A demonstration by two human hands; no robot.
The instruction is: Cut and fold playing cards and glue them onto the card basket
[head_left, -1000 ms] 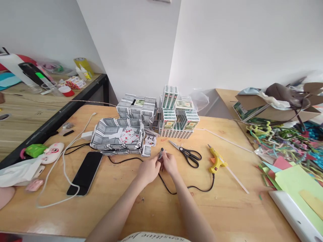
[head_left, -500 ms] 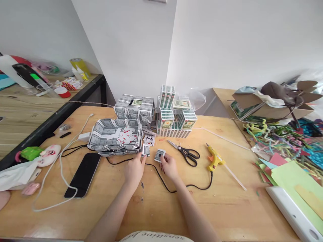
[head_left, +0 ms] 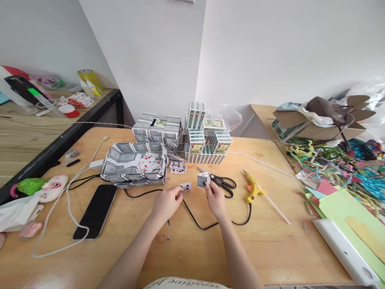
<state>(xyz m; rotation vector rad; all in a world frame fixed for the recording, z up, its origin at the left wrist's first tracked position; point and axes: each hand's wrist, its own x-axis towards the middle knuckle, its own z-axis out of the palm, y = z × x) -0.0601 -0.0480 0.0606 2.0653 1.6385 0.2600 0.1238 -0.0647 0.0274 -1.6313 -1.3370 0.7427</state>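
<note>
My left hand point(head_left: 168, 204) pinches a small playing card point(head_left: 185, 186), its face with black pips partly showing. Several playing cards, patterned backs toward me and one corner face showing, are in my right hand point(head_left: 215, 197), held between thumb and fingers just left of the scissors point(head_left: 224, 184). Two or so face-up cards point(head_left: 177, 167) lie on the table behind my left hand. Beside them stands an open box made of folded playing cards point(head_left: 120, 160), with loose red-pip cards point(head_left: 148, 163) inside.
Behind are a second card-built box point(head_left: 158, 130) and stacked card packs point(head_left: 207, 136). A yellow glue gun point(head_left: 254, 186) lies at right, its black cord point(head_left: 204, 228) crossing near my hands. A phone point(head_left: 96, 210) and white cable point(head_left: 69, 200) lie left; coloured paper point(head_left: 345, 212) lies right.
Both hands have moved right and farther apart. The card in my left hand has turned to show its face, and my right hand has lifted its cards up beside the scissors.
</note>
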